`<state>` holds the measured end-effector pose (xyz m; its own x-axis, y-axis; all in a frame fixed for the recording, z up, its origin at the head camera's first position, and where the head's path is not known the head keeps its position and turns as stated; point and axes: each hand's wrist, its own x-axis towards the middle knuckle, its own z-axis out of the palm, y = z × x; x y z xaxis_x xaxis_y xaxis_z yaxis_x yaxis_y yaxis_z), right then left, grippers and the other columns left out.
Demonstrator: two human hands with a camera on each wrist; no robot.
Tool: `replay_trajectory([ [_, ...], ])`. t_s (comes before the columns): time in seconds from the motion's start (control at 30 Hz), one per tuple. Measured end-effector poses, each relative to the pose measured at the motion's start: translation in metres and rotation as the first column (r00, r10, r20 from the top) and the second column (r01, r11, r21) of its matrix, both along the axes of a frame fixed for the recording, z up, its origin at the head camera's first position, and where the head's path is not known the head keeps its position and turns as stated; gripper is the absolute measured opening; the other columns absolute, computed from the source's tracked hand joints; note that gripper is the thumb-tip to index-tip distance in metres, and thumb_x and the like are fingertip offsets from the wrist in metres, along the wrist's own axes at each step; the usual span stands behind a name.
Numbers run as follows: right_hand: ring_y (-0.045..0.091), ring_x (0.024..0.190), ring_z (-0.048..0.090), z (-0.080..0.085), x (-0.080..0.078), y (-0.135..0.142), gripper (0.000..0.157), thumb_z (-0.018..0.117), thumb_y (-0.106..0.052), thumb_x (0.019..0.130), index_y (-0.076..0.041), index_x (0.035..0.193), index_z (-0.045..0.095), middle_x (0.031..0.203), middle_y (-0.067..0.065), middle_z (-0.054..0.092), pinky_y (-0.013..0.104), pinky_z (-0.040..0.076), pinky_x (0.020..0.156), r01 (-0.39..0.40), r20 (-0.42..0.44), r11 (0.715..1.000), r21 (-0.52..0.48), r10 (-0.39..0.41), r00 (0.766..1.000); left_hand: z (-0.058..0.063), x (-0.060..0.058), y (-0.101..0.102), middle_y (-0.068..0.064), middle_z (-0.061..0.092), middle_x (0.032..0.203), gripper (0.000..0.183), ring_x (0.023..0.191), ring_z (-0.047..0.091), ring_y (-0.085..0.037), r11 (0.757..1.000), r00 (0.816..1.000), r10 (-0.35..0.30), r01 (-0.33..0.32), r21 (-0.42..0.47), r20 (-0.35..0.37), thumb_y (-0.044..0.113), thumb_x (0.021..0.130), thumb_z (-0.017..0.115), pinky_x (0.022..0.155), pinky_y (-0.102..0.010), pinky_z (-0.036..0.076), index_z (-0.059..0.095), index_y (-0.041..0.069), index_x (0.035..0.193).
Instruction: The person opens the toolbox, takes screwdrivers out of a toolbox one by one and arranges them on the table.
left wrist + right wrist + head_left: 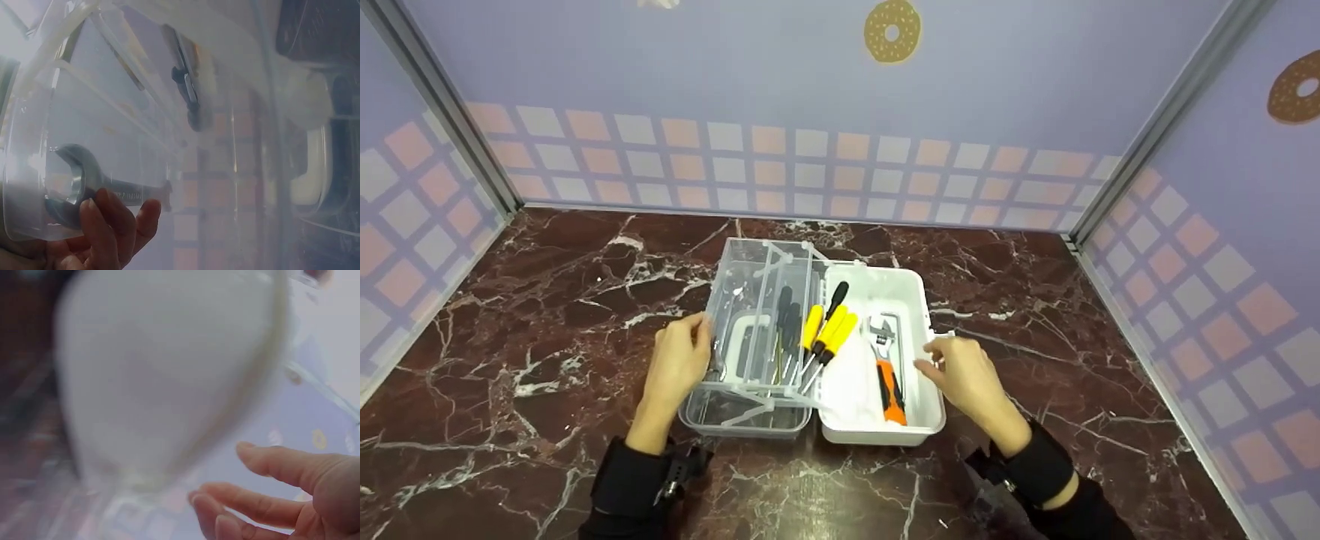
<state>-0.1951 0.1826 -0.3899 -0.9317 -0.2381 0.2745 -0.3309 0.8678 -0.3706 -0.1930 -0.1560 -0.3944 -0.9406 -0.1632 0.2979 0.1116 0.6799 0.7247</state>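
Note:
A toolbox lies unfolded on the table. Its white base (926, 300) stands on the right, and a clear tray (742, 259) sits over the clear lid (746, 427) on the left. My left hand (682, 349) holds the tray's left side with bent fingers. Through the clear plastic an open-end wrench (84, 174) shows by those fingertips. Beside the base's right rim is my right hand (960, 367), fingers loosely bent, thumb apart, nothing between them. Inside the base lies an adjustable wrench (891, 386) with an orange and black handle. Yellow-handled screwdrivers (832, 330) lean at the tray's right edge.
A black-handled tool (837, 296) sticks up near the yellow handles. White material (851, 379) lies inside the base. The dark red marbled table (585, 360) is bounded by a patterned back panel (780, 90) and side panels.

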Motion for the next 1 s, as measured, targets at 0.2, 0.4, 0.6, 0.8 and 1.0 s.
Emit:
replay_trajectory([
  [0.2,0.010,0.049,0.050,0.033,-0.010,-0.031,0.014,0.067,-0.019,0.078,-0.006,0.075,0.067,0.058,-0.002,0.057,0.028,0.042,0.048,-0.117,-0.023,0.993,-0.014,0.117,0.993,-0.001,-0.002,0.001,-0.012,0.054,0.062,0.020,0.058,0.051,-0.026,1.000,1.000,0.003,-0.004,-0.019,-0.027,0.003,0.088,0.045,0.058,-0.043,0.043,0.063,-0.005,0.088],
  [0.4,0.014,0.051,0.052,0.049,-0.027,-0.068,0.016,0.066,-0.020,0.077,-0.006,0.068,0.068,0.062,0.002,0.062,0.031,0.045,0.051,-0.145,0.017,0.987,0.075,0.144,0.989,-0.001,-0.001,0.000,-0.015,0.057,0.067,0.022,0.060,0.052,-0.028,1.000,1.000,0.005,-0.006,-0.020,-0.030,0.004,0.088,0.045,0.060,-0.044,0.043,0.064,-0.005,0.094],
  [0.6,0.013,0.043,0.045,0.048,-0.046,-0.092,0.031,0.066,-0.021,0.077,-0.005,0.051,0.062,0.049,0.002,0.056,0.033,0.044,0.047,-0.096,0.137,0.986,0.139,0.077,0.988,-0.001,-0.002,0.001,-0.017,0.058,0.068,0.021,0.063,0.052,-0.029,1.000,0.999,0.009,-0.009,-0.023,-0.034,0.004,0.088,0.045,0.063,-0.046,0.043,0.064,-0.004,0.088],
  [0.8,0.016,0.038,0.057,0.043,-0.058,-0.106,0.028,0.064,-0.022,0.080,-0.002,0.061,0.061,0.043,0.007,0.056,0.030,0.050,0.050,-0.035,0.311,0.984,0.176,-0.022,0.950,-0.001,-0.001,0.001,-0.018,0.060,0.071,0.022,0.064,0.054,-0.030,1.000,1.000,0.015,-0.015,-0.018,-0.005,0.005,0.089,0.045,0.064,-0.046,0.043,0.064,-0.004,0.096],
  [1.0,0.016,0.036,0.056,0.036,-0.064,-0.111,0.018,0.061,-0.013,0.080,0.002,0.069,0.059,0.044,0.010,0.057,0.026,0.049,0.046,-0.035,0.385,0.981,0.190,-0.041,0.922,-0.001,-0.001,0.001,-0.020,0.061,0.076,0.023,0.065,0.054,-0.030,1.000,1.000,0.010,-0.010,-0.017,-0.003,0.004,0.088,0.045,0.065,-0.047,0.043,0.064,-0.005,0.096],
])
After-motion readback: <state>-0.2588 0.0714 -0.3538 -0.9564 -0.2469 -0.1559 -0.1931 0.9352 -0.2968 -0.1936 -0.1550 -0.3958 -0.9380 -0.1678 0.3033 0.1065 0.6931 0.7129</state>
